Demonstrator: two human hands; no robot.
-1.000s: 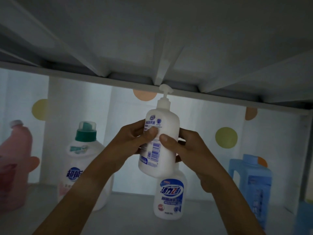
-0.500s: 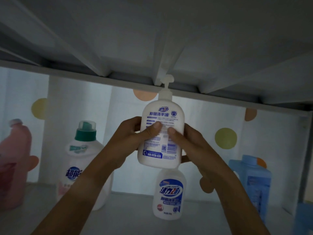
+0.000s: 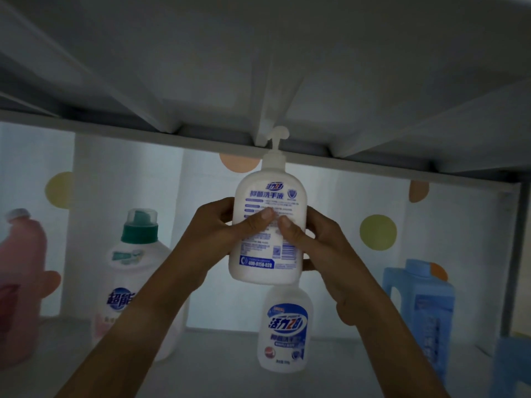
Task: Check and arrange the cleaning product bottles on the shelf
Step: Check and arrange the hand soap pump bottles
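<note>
A white pump bottle with blue print is held upright in the air, its back label facing me. My left hand grips its left side and my right hand grips its right side, both thumbs pressing on the label. The pump head reaches the underside of the shelf board above. Directly below stands a second white bottle with a blue label on the grey shelf.
On the shelf stand a pink bottle at far left, a white bottle with a green cap left of centre, and a blue jug at right. A dotted backdrop lies behind; a shelf post rises at right.
The held bottle has been turned from tilted and side-on to upright with its back label facing me, and raised slightly toward the board above. My thumbs have moved closer together.
</note>
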